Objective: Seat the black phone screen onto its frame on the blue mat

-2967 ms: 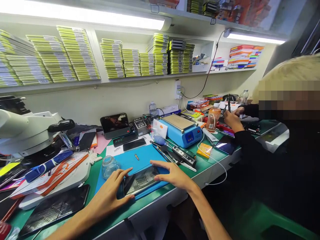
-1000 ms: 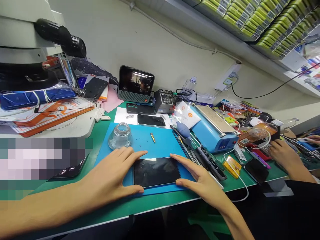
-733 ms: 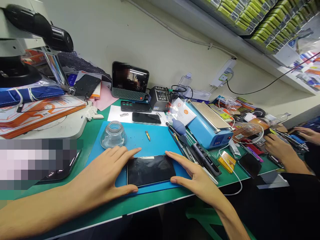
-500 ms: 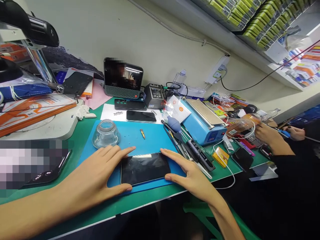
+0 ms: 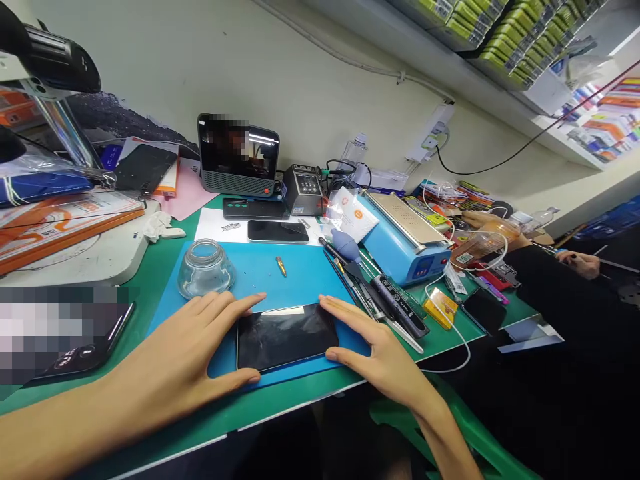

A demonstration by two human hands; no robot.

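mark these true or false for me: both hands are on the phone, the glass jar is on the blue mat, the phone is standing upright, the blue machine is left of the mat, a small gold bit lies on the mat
1. Both hands are at the phone. True: the left hand and the right hand frame the dark phone at its two short ends.
2. The glass jar stands on the blue mat. True.
3. The phone stands upright. False: it lies flat on the mat, screen up.
4. The blue machine is left of the mat. False: it sits to the right of it.
5. A small gold bit lies on the mat. True, beyond the phone.
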